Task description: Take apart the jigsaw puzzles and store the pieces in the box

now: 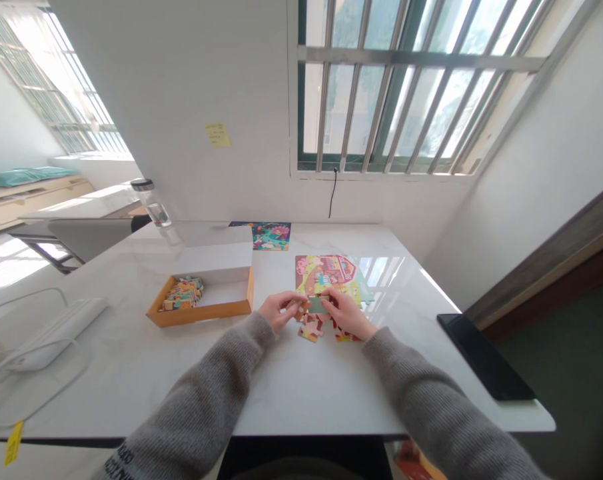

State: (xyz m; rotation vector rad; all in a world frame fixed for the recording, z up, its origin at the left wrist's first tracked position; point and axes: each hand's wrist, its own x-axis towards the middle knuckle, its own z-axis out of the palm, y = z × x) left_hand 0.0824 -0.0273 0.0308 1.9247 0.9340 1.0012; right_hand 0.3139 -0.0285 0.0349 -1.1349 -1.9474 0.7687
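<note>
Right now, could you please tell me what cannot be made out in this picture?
All in the head view:
Part of the puzzle: hidden by the right hand.
Design on the piece at the left hand: too small, partly covered by fingers.
Writing on the yellow note: too small to read.
Lower left of the colourful picture: hidden by the white lid.
Reddish item below the table: cut off by the bottom edge.

Grey ribbed-knit sleeves (pixel 426 393), snug cuffs (pixel 262 328), dark lettering (pixel 123 463) on the left sleeve (pixel 196 393), bare hands (pixel 348 315)
</note>
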